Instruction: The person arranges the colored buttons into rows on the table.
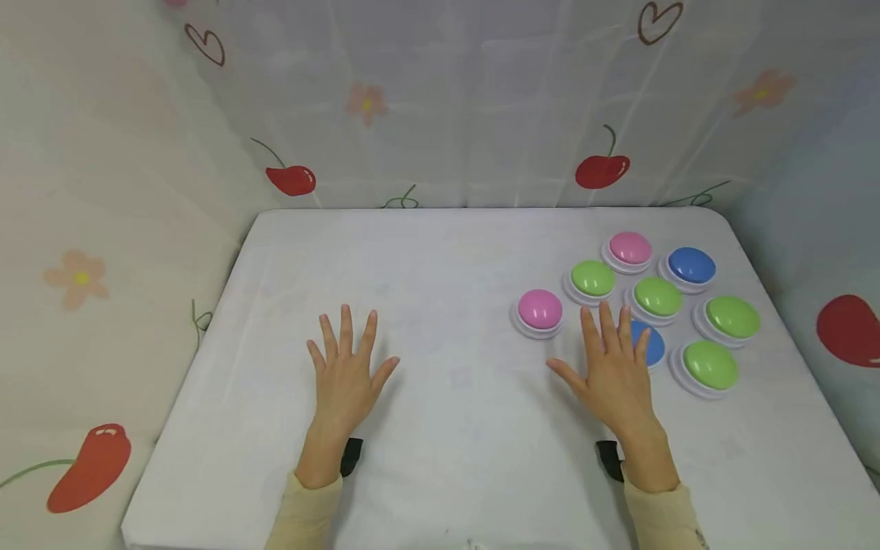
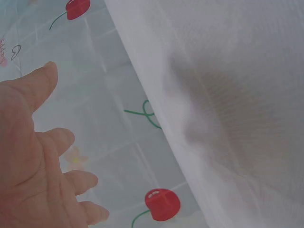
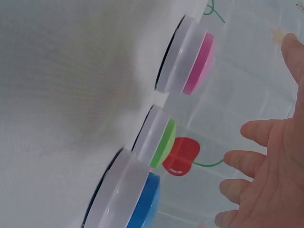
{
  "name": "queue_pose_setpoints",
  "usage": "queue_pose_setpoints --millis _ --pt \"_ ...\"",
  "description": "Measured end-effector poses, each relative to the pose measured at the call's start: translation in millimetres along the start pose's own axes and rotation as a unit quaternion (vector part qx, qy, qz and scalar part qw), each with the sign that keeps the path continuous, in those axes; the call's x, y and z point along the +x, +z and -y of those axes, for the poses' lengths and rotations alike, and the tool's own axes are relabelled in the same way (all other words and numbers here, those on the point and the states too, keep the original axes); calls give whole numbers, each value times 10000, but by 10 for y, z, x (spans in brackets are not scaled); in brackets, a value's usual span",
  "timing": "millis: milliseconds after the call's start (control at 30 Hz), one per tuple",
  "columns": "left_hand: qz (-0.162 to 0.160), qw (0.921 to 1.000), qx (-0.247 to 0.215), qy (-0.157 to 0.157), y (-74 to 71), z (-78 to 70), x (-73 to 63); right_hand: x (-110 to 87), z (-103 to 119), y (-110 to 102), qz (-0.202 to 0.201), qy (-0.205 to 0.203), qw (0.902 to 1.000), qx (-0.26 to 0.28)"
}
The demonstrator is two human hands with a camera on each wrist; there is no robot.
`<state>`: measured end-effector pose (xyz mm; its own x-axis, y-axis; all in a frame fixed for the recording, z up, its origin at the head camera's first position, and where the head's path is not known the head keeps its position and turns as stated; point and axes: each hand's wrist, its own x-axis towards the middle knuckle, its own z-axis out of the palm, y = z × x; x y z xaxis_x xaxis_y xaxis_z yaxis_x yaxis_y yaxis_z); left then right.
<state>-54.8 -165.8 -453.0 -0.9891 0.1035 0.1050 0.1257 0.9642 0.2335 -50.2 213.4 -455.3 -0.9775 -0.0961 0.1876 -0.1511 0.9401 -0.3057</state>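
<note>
With fingers spread, my left hand (image 1: 345, 389) hovers palm down over the left half of the white table (image 1: 440, 458) and holds nothing. My right hand (image 1: 615, 389), its fingers spread too, hangs above the table and partly covers a blue push button (image 1: 649, 344). Left of its fingertips sits a pink button (image 1: 539, 310) on a round white base. Beyond the fingers stand two green buttons, one (image 1: 593, 278) nearer the middle and another (image 1: 658, 296) to its right. In the right wrist view the hand is raised off the pink button (image 3: 202, 64) and the blue button (image 3: 146, 202).
Further buttons stand on the right side: a pink one (image 1: 630, 249) and a blue one (image 1: 691, 266) at the back, two green ones (image 1: 732, 317) (image 1: 711, 365) nearer the right edge. A curtain (image 1: 467, 99) printed with cherries and flowers surrounds the table.
</note>
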Motion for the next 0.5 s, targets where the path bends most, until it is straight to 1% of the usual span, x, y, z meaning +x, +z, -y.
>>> queue_pose_setpoints --millis 100,167,233,300,367,433,500 --pt "-26 10000 9 -15 2 21 -21 6 15 28 -64 -52 9999 88" --pt "-89 9999 11 53 3 9 -6 3 6 31 -273 -92 9993 236" --pt "-126 9998 -6 152 -4 -4 12 3 6 40 -603 -157 9964 567" --pt "-196 9993 -90 312 -17 -25 43 7 12 53 -1009 -230 9893 1027" --pt "-199 9978 -396 493 -42 -68 85 9 30 65 -1367 -190 9791 1495" --pt "-166 9938 -859 691 -68 -126 139 11 50 71 -1613 -5 9677 1939" --pt "-75 9863 -1403 864 -86 -203 203 8 72 67 -1670 340 9569 2352"
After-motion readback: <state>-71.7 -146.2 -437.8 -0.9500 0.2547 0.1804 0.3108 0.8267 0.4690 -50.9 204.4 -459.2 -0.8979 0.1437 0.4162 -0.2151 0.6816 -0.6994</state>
